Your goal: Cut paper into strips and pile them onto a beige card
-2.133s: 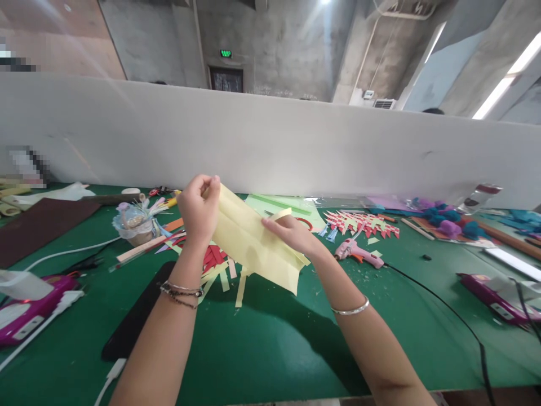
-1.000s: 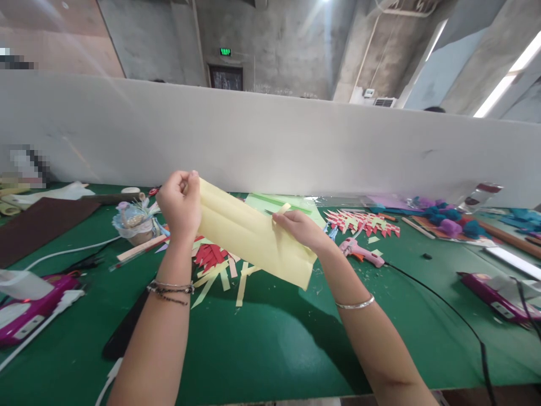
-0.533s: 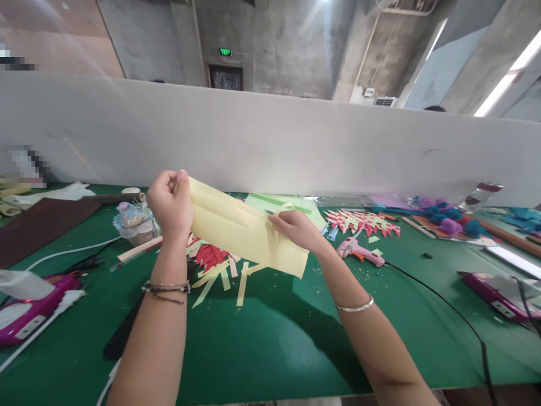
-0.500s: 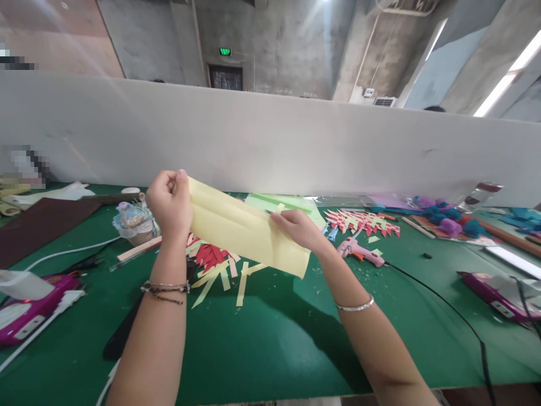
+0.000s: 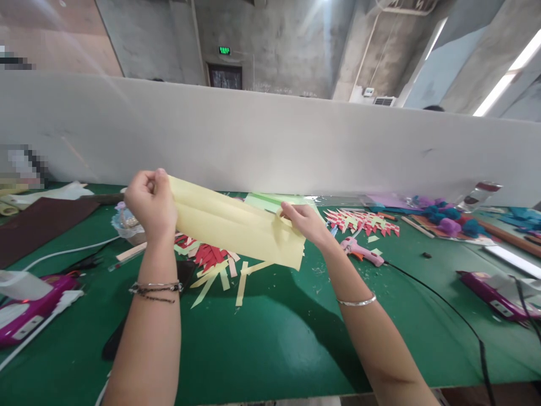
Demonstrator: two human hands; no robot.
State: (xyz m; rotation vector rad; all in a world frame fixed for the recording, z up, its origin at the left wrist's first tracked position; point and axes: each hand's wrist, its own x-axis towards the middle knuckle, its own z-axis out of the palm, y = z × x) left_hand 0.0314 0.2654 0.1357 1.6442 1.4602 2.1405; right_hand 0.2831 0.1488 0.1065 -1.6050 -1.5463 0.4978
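Note:
A long pale yellow sheet of paper (image 5: 228, 223) is stretched in the air between my hands, slanting down to the right. My left hand (image 5: 152, 200) is closed on its upper left end, thumb on top. On the right, my right hand (image 5: 306, 223) is closed at the sheet's upper edge, where a narrow strip curls up beside the thumb. The paper hides part of those fingers, and I cannot tell whether they also hold a tool. Below the sheet lie loose yellow paper strips (image 5: 242, 285) and red cut paper pieces (image 5: 209, 256).
Green tabletop (image 5: 253, 349) with a pink glue gun (image 5: 363, 251) right of my hand, its black cord trailing forward. Red-and-white zigzag paper (image 5: 363, 221) lies behind it. Purple power strips (image 5: 36, 307) flank both sides. A small basket (image 5: 129, 223) stands left; a white partition (image 5: 270, 146) rises behind.
My left hand has moved left with the sheet, and my right hand has shifted slightly right along its edge. A small dark tip seen beside the right thumb no longer shows.

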